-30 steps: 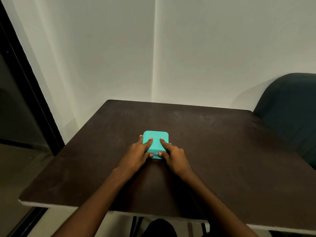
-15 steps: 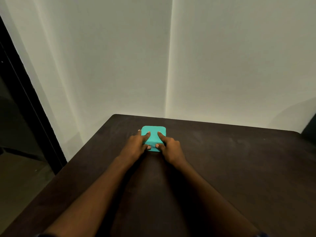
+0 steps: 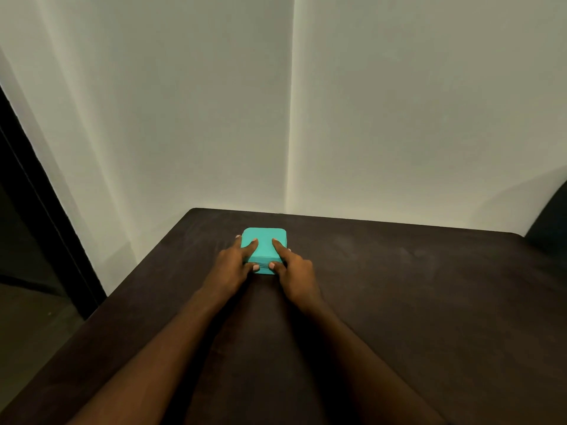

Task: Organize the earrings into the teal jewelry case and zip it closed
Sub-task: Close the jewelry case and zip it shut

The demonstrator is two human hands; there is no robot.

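Fingers of both hands clasp the closed teal jewelry case (image 3: pixel 264 245) on the bench (image 3: pixel 414 302).

Left hand (image 3: pixel 233 265) and right hand (image 3: pixel 296 268) each lay a forefinger flat on the smooth lid, thumbs pressed to the near zipper side. Case: square, rounded corners, matte; contents hidden. Bench: dark, dull, faintly scuffed. Beyond: plain pale wall (image 3: pixel 399 118); dark rounded chair back (image 3: pixel 549 222) far right.

No text, label, brand, number or sign can be read anywhere on anything in this view.
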